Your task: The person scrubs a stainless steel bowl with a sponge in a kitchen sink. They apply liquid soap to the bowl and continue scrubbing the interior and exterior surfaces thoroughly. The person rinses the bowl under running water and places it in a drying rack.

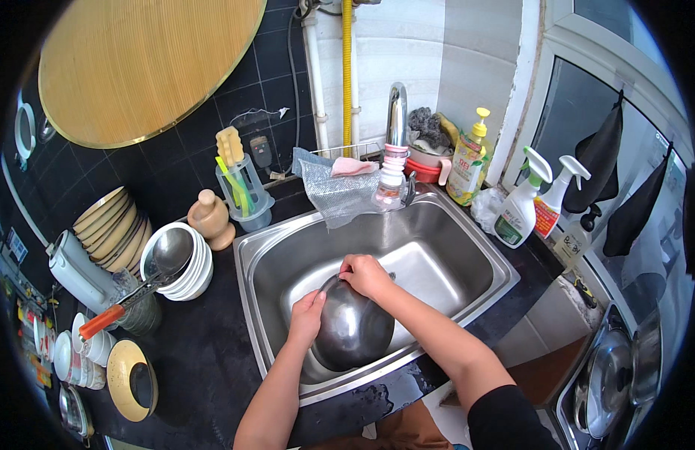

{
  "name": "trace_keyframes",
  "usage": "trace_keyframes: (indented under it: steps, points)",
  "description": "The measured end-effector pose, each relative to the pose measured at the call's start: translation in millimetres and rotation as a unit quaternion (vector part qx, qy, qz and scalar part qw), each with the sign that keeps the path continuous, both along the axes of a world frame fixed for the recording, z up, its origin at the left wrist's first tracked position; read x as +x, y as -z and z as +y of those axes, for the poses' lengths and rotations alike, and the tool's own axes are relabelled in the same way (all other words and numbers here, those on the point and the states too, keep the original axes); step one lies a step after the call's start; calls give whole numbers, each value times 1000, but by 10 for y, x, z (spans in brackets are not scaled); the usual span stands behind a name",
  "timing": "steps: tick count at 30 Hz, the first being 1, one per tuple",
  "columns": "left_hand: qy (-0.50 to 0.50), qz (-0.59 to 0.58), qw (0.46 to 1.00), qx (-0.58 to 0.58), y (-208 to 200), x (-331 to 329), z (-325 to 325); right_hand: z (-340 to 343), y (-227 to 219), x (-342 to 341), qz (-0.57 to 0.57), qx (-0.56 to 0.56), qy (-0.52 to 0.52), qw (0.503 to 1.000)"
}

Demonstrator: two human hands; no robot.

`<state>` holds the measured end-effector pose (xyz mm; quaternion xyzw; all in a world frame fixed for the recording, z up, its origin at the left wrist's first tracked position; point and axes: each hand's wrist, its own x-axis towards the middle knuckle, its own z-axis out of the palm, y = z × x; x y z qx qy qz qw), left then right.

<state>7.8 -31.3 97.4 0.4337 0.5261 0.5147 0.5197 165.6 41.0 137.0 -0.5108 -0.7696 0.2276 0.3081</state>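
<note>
A rounded dark metal bowl (355,328) is tilted up inside the stainless steel sink (437,274), its outer side toward me. My left hand (308,315) grips its left edge, thumb on the outside and the other fingers mostly hidden behind. At the top edge, my right hand (366,276) has its fingers bent and closed on the rim. The bowl's inside is turned away from view. Above the far side of the sink stands the chrome faucet (397,120), with a pink and white nozzle (392,176); no stream of water can be made out.
Left of the sink stand white bowls (201,274) with a ladle (173,251) on top, a wooden mortar (210,221) and a tan bowl (122,375). Behind it are a utensil holder (250,199) and bubble wrap (329,187). Spray bottles (521,206) and a soap bottle (469,161) stand right.
</note>
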Motion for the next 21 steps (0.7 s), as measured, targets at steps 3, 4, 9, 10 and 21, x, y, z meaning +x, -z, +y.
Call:
trace_keyframes:
  steps: [3,4,9,10,21]
  points:
    - [4,-13,1000,-7,80,-28,35,-54,58,-54,19,3,23,1000]
    - [7,-9,1000,-9,112,-40,73,-77,42,-69,27,13,-3,1000]
    - [8,-21,999,-39,50,-49,33,-25,123,-98,118,-8,-20,993]
    - [14,-21,999,-42,30,-39,37,24,178,-73,134,-7,-4,991]
    - [26,-29,998,-58,1,-46,28,184,237,28,-15,-124,87,988]
